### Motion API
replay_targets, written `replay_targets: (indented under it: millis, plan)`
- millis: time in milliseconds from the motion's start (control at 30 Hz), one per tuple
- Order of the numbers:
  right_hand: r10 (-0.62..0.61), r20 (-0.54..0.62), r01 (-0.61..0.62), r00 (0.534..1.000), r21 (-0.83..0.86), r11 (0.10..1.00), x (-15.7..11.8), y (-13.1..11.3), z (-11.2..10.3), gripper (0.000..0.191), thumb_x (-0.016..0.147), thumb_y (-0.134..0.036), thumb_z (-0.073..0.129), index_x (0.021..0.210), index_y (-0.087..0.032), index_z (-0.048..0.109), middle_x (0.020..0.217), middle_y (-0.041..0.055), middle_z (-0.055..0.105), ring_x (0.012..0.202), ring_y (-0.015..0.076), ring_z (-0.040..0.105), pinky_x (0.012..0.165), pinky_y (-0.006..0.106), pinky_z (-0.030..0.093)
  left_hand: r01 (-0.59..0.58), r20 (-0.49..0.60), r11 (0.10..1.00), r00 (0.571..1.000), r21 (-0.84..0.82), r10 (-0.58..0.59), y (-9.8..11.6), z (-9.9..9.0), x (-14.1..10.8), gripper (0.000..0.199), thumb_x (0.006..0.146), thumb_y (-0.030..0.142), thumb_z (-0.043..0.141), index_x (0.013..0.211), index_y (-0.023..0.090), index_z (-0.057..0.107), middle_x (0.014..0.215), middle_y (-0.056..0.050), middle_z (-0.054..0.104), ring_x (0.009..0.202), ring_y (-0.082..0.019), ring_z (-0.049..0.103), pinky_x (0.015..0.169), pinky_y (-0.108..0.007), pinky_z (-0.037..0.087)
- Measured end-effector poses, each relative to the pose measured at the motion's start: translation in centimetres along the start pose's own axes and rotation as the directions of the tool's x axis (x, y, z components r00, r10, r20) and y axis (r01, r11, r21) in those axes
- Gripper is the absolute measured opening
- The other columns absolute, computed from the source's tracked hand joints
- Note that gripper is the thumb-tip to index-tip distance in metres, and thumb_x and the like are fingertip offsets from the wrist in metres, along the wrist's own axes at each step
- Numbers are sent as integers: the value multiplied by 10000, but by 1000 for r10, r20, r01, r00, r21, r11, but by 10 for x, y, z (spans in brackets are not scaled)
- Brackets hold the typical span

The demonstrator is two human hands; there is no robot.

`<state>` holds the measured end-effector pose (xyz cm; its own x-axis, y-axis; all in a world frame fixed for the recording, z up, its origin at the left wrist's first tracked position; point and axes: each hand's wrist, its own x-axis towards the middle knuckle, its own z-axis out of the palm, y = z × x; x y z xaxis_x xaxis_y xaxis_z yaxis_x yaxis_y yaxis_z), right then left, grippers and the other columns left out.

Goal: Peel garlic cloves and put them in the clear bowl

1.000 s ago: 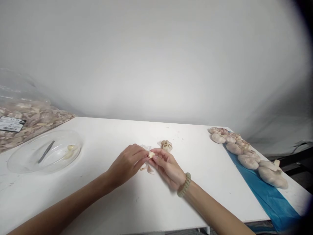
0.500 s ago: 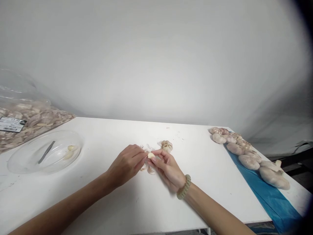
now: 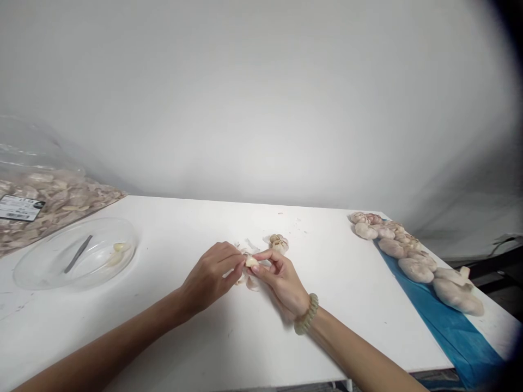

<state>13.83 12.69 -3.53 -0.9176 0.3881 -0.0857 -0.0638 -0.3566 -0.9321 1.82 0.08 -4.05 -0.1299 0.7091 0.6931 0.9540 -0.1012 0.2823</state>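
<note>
A grey-white wall [image 3: 253, 98] rises behind a white table [image 3: 175, 354]. At the far left, a clear bag [image 3: 69, 198] of papery pieces bears a printed label. At the right, a row of garlic bulbs [image 3: 417, 269] lies partly on a blue sheet [image 3: 437, 321]. Near the bag sits a transparent dish [image 3: 44, 269]. The person's right hand [image 3: 284, 280], a beaded bracelet [image 3: 307, 314] at its wrist, pinches a pale clove [image 3: 250, 262] between thumb and forefinger, above the table's middle. The left hand [image 3: 212, 275] brings its fingertips together at the clove's left end; whether they grip it cannot be told. A partly opened bulb [image 3: 279, 243] rests just beyond the right hand. The dish holds a dark, slim tool [image 3: 78, 254] and a yellowish piece [image 3: 119, 247]. Thin skins [image 3: 251, 283] lie scattered beneath the fingers.
</note>
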Motion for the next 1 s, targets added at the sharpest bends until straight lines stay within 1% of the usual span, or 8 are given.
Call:
replay_targets:
  millis: [233,367,433,533,600,700,800,1000]
  plan:
    - [11,39,-14,999,81,997,1,-2,-1,240,702,-288,698,889,-160,620,804,34,649,751,140,596,672,258,449,25,-46,999,999,-27,-26,4,-2,5,118,823,77,481,818,154,571,760,-38,618,741,-139,519,687,-282,431]
    - [38,75,-54,996,222,973,3,-1,-1,182,724,-232,668,884,-150,638,815,34,621,754,122,573,711,246,437,107,14,980,994,-166,-106,9,-5,8,128,841,111,460,816,152,578,757,-40,618,737,-134,531,674,-263,441]
    - [42,90,-62,995,230,971,3,-2,0,184,734,-237,660,899,-158,635,784,24,612,729,113,563,700,242,435,195,63,953,981,-231,-185,12,-7,9,136,846,134,454,797,151,580,745,-36,612,717,-128,536,660,-250,441]
    - [-2,79,-4,997,87,996,1,-3,1,201,773,-312,624,926,-182,619,706,13,603,684,126,558,651,263,442,381,138,881,924,-280,-356,14,-10,10,158,856,187,459,773,156,589,743,-24,618,696,-122,547,658,-240,439]
    - [-57,67,62,996,-72,995,1,-4,1,224,793,-364,589,936,-194,620,741,29,616,688,146,564,638,289,451,481,185,820,877,-309,-444,15,-12,11,179,861,234,464,767,164,599,748,-15,628,698,-123,559,671,-239,442]
    - [-209,54,215,976,-321,923,1,-5,-1,232,742,-366,644,917,-215,660,934,58,611,798,176,567,693,313,459,562,245,744,827,-363,-505,16,-13,11,205,861,288,467,780,172,615,751,-10,640,711,-132,575,677,-242,450]
    - [-280,78,285,957,-442,851,2,-6,-1,191,737,-352,652,872,-225,697,938,62,618,861,192,554,729,312,445,601,299,679,799,-421,-522,17,-13,12,224,861,308,458,803,170,624,772,-18,649,741,-146,585,688,-252,463]
    - [-108,121,124,987,-139,983,2,-7,3,242,787,-385,592,918,-201,678,825,38,631,766,164,555,710,300,436,635,344,588,770,-501,-538,19,-13,13,216,851,319,483,780,169,621,752,-10,637,745,-140,580,685,-240,458]
